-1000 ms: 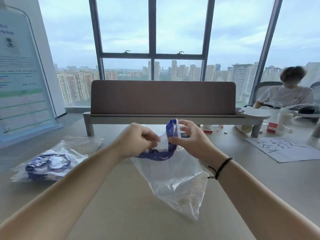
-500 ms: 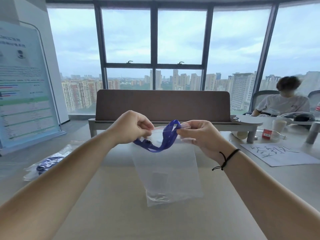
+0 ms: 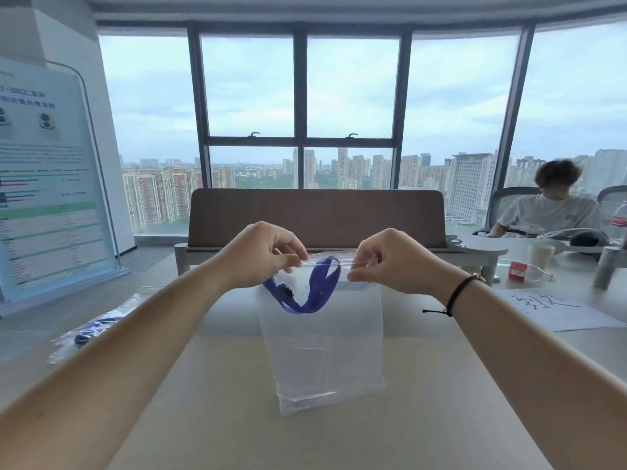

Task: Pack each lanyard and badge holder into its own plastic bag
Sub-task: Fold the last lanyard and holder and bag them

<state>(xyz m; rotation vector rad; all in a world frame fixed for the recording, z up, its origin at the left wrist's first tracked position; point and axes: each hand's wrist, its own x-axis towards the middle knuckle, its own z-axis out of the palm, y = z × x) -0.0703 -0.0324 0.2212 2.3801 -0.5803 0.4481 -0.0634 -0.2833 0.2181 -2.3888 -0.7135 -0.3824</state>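
Above the table [image 3: 339,442], left hand [image 3: 263,254] and right hand [image 3: 390,259] each pinch a top corner of the clear bag [image 3: 325,351], fingers clamped on its rim, bag hanging upright, blue lanyard [image 3: 317,290] looping out over the opening, badge holder faintly visible inside.

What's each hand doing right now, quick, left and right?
Left hand: pinching the left top edge of the clear zip bag, blue lanyard hanging by it.
Right hand: pinching the bag's right top edge.
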